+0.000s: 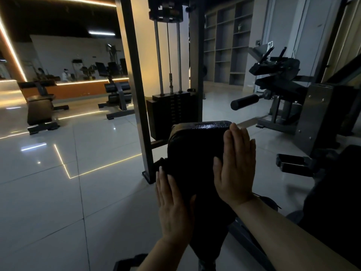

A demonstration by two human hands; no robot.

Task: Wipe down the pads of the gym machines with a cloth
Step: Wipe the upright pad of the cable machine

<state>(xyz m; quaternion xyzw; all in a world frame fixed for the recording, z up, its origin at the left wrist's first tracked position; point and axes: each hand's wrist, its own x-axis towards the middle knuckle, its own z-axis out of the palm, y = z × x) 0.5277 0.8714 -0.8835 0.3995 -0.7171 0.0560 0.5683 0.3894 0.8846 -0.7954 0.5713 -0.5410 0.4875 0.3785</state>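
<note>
A black textured pad of a gym machine stands upright in front of me, low in the middle of the view. My left hand lies flat against the pad's left side with straight fingers. A dark cloth bunches out past its fingertips, pressed between hand and pad; most of the cloth is hidden in the dim light. With its fingers straight and pointing up, my right hand presses flat on the pad's right side near the top edge.
The machine's weight stack and grey upright frame stand just behind the pad. Another machine with a roller pad is at the right. Benches stand on the glossy tiled floor at the left, and shelves line the back wall.
</note>
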